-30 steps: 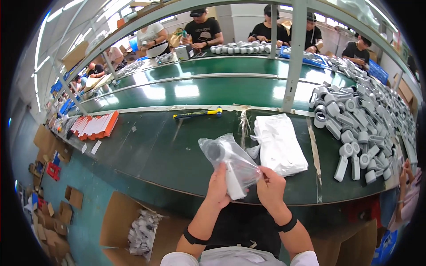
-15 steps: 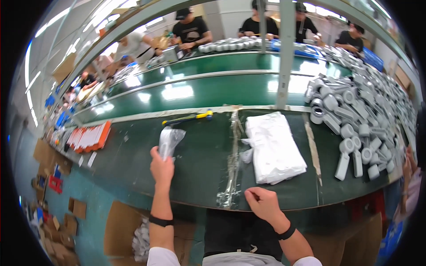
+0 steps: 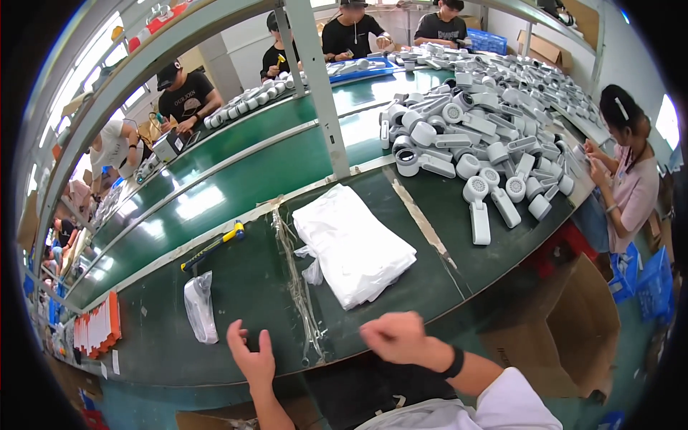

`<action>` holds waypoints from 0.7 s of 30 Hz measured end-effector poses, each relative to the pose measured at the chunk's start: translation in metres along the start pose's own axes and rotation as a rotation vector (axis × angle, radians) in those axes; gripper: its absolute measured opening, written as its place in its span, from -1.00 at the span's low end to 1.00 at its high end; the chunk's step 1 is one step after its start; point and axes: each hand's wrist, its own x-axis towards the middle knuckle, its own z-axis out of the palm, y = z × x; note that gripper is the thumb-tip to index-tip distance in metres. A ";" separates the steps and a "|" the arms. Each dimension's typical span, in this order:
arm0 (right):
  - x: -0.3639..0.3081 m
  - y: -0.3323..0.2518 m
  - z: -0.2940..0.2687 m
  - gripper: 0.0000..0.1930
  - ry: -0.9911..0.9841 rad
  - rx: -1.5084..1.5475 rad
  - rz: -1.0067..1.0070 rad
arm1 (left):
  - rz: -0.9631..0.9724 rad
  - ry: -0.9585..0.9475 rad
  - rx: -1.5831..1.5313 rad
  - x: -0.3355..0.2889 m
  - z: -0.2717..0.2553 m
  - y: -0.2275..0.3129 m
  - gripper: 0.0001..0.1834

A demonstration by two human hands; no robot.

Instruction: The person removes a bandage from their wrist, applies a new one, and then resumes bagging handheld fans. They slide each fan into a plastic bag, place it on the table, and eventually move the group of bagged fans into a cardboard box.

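Left hand [image 3: 252, 356] flat and open on the green bench [image 3: 244, 287], grip apart, holding nothing. Bagged white part [image 3: 201, 308] lies just left of it, untouched. Right hand [image 3: 393, 337] loosely curled, empty, near the stack of white bags [image 3: 355, 244].

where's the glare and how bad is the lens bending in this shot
Head view: bright ceiling-light glare sits on the green belt; the post and bench edges bow strongly toward the black fisheye rim; the right hand is slightly motion-blurred, while the stack of white bags stays sharp.
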 end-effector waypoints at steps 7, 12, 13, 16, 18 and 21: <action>0.059 0.086 -0.159 -0.50 0.410 -1.196 0.104 | 0.011 -0.065 -0.076 0.005 0.007 -0.004 -0.68; 0.061 0.108 -0.180 -0.19 -0.064 -0.992 0.793 | -0.041 -0.080 -0.093 0.005 0.002 -0.007 -0.66; 0.059 0.115 -0.182 -0.16 -0.131 -1.032 0.781 | -0.062 -0.106 -0.112 0.009 0.001 0.001 -0.66; 0.054 0.132 -0.200 -0.23 -0.102 -0.962 0.776 | 0.097 -0.083 -0.166 0.017 0.005 0.055 -0.64; 0.058 0.112 -0.198 -0.27 0.059 -0.480 0.941 | 0.220 -0.176 -0.252 0.018 0.007 0.099 -0.62; 0.055 0.079 -0.188 -0.35 0.278 0.209 1.079 | 0.459 -0.352 -0.267 0.022 0.028 0.147 -0.64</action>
